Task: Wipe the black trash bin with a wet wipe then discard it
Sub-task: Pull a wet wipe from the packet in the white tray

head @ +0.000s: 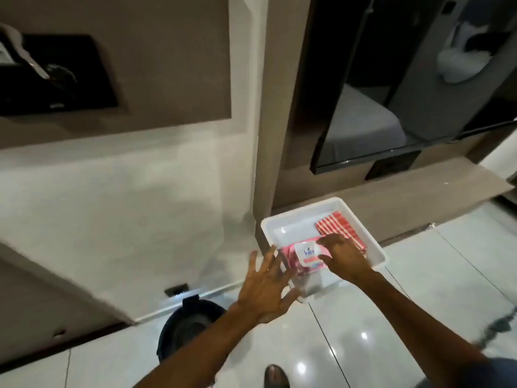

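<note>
- Right hand (340,254): fingertips pressed on the white flap of the flat pink plastic wet-wipe pack (303,257); fingers spread around the flap, not yet closed on a wipe.
- Left hand (267,289): open, fingers fanned, hovering just short of the pack's near end; whether it touches the pack cannot be told.
- Wet-wipe pack: lies in the shallow white rectangular plastic tray (282,219), directly under the right fingertips, long axis running across from left hand to right hand.
- Folded red-and-white striped cloth (340,224): beyond the right hand, in the same tray.
- Round black plastic trash bin (193,324): on the glossy floor, below and left of both hands, nearer the left forearm.
- Judgement: the right hand is placed to draw a wipe; the left to steady the pack.
</note>
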